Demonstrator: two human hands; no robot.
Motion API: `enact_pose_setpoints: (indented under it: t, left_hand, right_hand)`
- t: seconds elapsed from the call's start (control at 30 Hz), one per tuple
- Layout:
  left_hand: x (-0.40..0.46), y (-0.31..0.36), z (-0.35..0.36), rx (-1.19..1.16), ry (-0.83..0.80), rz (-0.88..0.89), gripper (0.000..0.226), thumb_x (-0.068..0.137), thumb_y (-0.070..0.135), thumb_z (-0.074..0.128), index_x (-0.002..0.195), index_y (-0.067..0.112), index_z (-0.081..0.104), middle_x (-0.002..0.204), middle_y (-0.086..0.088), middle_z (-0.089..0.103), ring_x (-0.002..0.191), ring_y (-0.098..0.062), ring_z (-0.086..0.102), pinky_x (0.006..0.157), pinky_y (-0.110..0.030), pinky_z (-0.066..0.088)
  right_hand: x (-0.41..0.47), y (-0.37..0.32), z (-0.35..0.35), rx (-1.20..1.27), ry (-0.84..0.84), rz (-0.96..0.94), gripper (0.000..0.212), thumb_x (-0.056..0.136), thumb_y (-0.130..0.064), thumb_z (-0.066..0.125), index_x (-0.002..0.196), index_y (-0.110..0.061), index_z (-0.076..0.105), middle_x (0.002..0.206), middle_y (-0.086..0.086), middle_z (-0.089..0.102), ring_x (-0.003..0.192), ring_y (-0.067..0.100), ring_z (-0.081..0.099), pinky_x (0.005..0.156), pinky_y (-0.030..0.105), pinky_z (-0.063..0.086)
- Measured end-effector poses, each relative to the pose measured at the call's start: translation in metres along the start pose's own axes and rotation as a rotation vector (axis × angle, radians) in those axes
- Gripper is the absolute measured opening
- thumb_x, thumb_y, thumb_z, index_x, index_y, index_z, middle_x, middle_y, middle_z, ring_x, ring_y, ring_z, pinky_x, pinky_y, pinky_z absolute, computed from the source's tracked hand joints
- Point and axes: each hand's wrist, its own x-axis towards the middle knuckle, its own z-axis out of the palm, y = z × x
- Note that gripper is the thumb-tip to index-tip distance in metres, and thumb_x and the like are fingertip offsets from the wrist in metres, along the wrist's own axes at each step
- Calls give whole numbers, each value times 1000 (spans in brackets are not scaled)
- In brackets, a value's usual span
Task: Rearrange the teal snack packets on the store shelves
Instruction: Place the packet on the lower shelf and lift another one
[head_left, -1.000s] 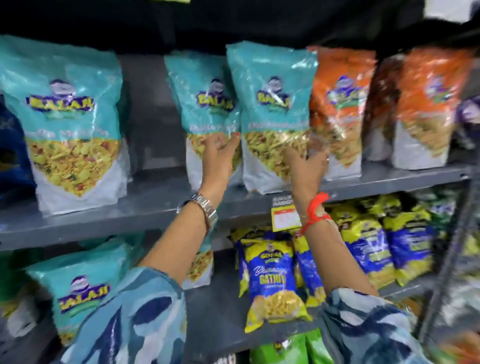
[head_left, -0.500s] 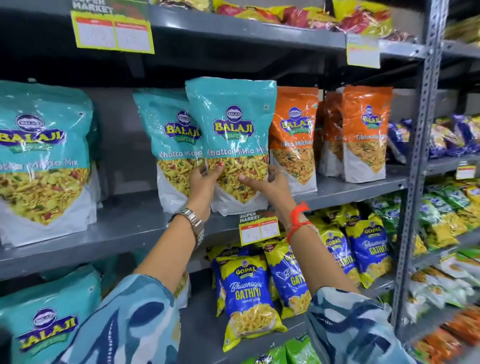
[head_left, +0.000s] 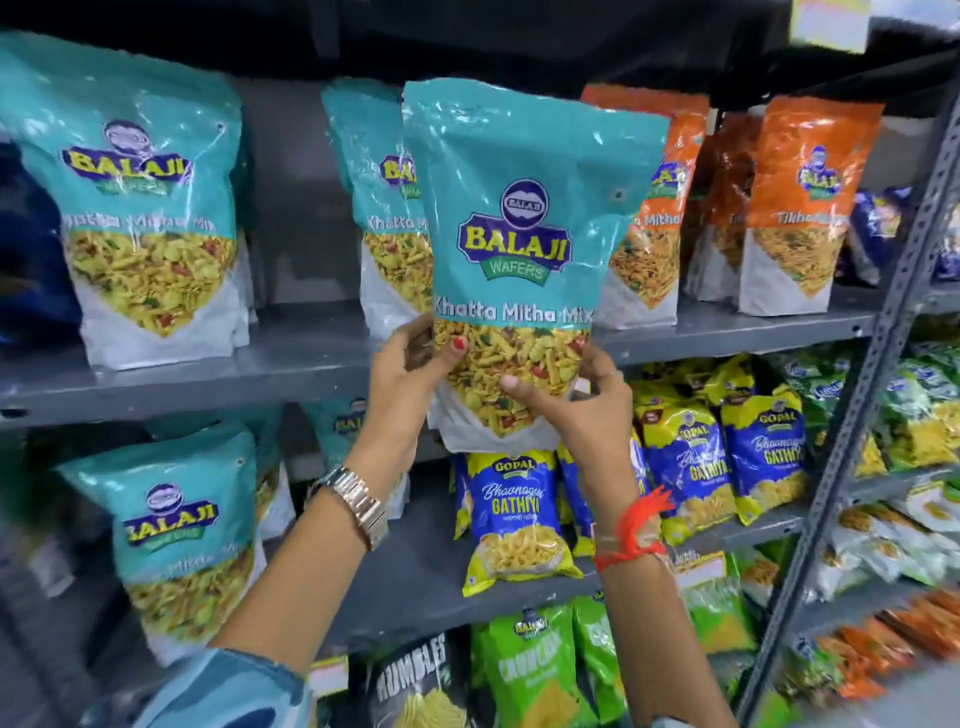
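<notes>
A teal Khatta Mitha Mix packet (head_left: 524, 218) is upright in the air in front of the upper grey shelf (head_left: 291, 364), off its surface. My left hand (head_left: 410, 369) grips its lower left side. My right hand (head_left: 582, 410) grips its lower right side. Behind it another teal packet (head_left: 384, 208) stands on that shelf. A third teal packet (head_left: 140, 208) stands at the far left of the same shelf. On the shelf below, a teal packet (head_left: 176, 530) stands at the left, with more partly hidden behind my left arm.
Orange packets (head_left: 805, 208) stand on the upper shelf to the right. Blue and yellow Gathiya packets (head_left: 514, 519) fill the lower shelf (head_left: 415, 582). Green packets (head_left: 535, 670) sit lower down. A perforated metal upright (head_left: 852, 447) stands at the right. A gap lies between the teal packets on the upper shelf.
Both hands have lifted the front teal packet off the upper shelf and drawn it toward me; it looks larger and hangs below the shelf edge.
</notes>
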Motion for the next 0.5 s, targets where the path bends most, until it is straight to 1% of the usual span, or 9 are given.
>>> enact_pose_setpoints:
  t: [0.07,0.13,0.2,0.23,0.3,0.33,0.37,0.43,0.5]
  left_hand:
    - [-12,-19,-13,25,-1,-29,35,81,7,63,114,12,55,109,-2,64,100,-12,60,86,-21,52]
    - [-22,-40,-31,66,3,-70,36,78,2,64,109,17,55,107,-1,63,100,-13,59,86,-23,51]
    - [-34,-64,-51,113,7,-118,41,76,-2,65,110,18,55,104,3,63,98,-10,59,82,-19,52]
    - [-41,-75,-60,134,9,-143,43,76,-3,65,111,18,54,104,3,62,96,-9,58,80,-16,53]
    - [-51,-98,-77,171,18,-193,45,76,-3,66,114,16,52,106,1,61,96,-7,57,76,-13,52]
    - [-55,-109,-85,188,28,-220,47,76,-3,66,117,14,51,108,0,60,97,-8,57,76,-13,52]
    - [-58,-119,-92,196,43,-250,50,76,-3,66,121,12,50,110,-2,60,98,-10,57,76,-13,52]
    - [-60,-136,-107,192,78,-316,55,76,-6,64,127,7,47,112,-3,59,99,-11,57,73,-12,53]
    - [-59,-150,-122,168,104,-358,55,76,-10,61,127,6,46,112,-3,59,98,-9,56,71,-11,53]
  right_hand:
    - [-17,20,2,-1,-32,12,58,43,-31,92,90,-36,59,94,-13,65,90,11,67,83,41,58]
    - [-30,46,5,-11,-83,60,66,43,-26,92,98,-27,56,95,-9,65,91,13,66,83,41,57]
    - [-42,74,10,-48,-158,109,69,43,-21,93,98,-25,52,97,-4,66,94,12,66,81,33,56]
    - [-46,89,13,-68,-189,126,70,43,-19,93,97,-27,50,97,-4,66,94,9,66,78,24,55]
    - [-56,114,22,-87,-245,137,72,44,-13,92,98,-29,48,95,-11,64,86,-10,63,70,8,49]
    - [-60,126,27,-96,-264,151,71,45,-10,91,99,-27,47,93,-13,62,80,-17,60,66,4,47]
    - [-64,136,33,-95,-281,166,69,47,-6,90,99,-22,47,92,-12,61,76,-19,59,63,1,45]
    - [-70,156,47,-118,-308,189,69,48,-5,89,102,-13,47,96,0,63,80,-12,59,63,0,44]
    - [-73,178,62,-138,-332,200,75,46,-13,92,107,-13,48,109,11,64,94,7,63,77,10,51]
